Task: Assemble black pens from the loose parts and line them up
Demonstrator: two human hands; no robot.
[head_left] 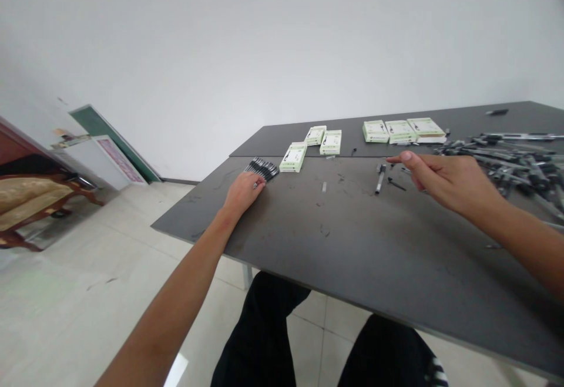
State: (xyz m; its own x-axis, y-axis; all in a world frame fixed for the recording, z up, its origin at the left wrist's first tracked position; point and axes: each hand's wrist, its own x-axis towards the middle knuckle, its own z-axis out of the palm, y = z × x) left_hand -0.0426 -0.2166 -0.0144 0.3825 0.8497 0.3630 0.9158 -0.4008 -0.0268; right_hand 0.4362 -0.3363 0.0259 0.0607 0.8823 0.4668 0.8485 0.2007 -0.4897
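Observation:
Beside a tight row of black-and-clear pens point(264, 167) at the left of the table, my left hand point(244, 192) rests with its fingers curled. The end of a pen point(255, 185) shows at those fingers. My right hand point(456, 181) hovers at the right, its index finger stretched forward, the thumb raised apart from it and the other fingers partly hidden. No object shows clearly in it. Just left of its fingers lie a short clear pen point(379, 180) with a black end and a small black piece point(396, 184).
A big heap of loose pens point(524, 167) covers the table's right side. Pale green-and-white boxes stand in a left group point(293, 157) and a back row point(400, 131). A small clear piece point(324, 187) lies mid-table. The dark table point(282, 234) has its front edge before my knees.

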